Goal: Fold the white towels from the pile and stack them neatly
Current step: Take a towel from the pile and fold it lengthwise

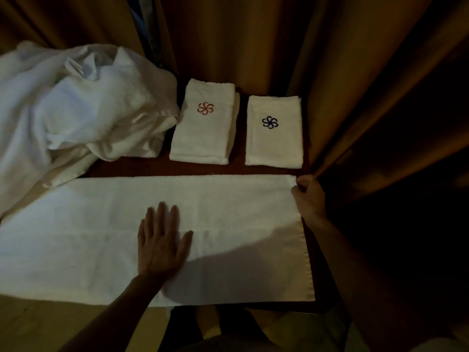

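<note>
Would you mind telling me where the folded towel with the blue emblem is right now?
In the head view, the blue-emblem towel lies at the table's far right, beside the red-emblem towel and close to the curtain.

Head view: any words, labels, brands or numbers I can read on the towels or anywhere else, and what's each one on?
No readable text anywhere.
Red pinwheel emblem, stitched on the left folded towel: a motif, no letters.
Dark blue pinwheel emblem, stitched on the right folded towel: same motif, no letters.
Small white tag on the towel pile: any print is too small and blurred to read.
</note>
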`<state>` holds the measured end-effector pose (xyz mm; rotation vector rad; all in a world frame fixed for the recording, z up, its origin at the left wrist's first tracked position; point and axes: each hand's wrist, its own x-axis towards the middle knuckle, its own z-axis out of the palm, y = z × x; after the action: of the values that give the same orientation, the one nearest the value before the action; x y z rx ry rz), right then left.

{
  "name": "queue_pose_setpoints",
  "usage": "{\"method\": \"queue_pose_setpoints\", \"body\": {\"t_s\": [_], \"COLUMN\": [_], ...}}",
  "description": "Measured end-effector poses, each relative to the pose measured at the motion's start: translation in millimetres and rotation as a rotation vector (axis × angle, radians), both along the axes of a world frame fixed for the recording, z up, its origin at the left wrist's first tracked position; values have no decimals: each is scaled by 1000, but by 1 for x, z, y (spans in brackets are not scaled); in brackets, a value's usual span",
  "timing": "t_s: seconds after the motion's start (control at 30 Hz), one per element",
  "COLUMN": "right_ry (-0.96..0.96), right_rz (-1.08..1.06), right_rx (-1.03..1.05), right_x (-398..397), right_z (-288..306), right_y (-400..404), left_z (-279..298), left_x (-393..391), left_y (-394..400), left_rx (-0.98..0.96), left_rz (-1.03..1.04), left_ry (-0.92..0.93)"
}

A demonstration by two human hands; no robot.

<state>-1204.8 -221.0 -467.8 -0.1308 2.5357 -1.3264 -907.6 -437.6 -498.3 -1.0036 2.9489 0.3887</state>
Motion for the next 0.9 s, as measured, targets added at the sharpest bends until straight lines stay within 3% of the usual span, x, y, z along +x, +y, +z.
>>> {"method": "queue_pose_setpoints", "body": {"t_s": [0.27, 0.5, 0.6, 0.67, 0.73, 0.9], "right_ry": [39, 197, 364, 493, 581, 599], "right_rz": [6, -61, -56, -1, 140, 546], "right_rx": [143, 429, 553, 679, 668, 609], "right_x": [-9, -1, 6, 14, 32, 114], "right_z": [-2, -3, -2, -3, -1, -9], "right_y": [-5, -12, -2, 0, -13, -78], "left_z": [-1, 0, 2, 2, 3, 17], "left_x": [2, -2, -11, -19, -23, -26], "left_y": [0, 8, 18, 27, 35, 27], "left_rx": [-4, -19, -5, 11, 29, 164], "left_rz": [-21, -49, -60, -50, -43, -82], "left_ry": [-1, 10, 3, 19, 40, 180]}}
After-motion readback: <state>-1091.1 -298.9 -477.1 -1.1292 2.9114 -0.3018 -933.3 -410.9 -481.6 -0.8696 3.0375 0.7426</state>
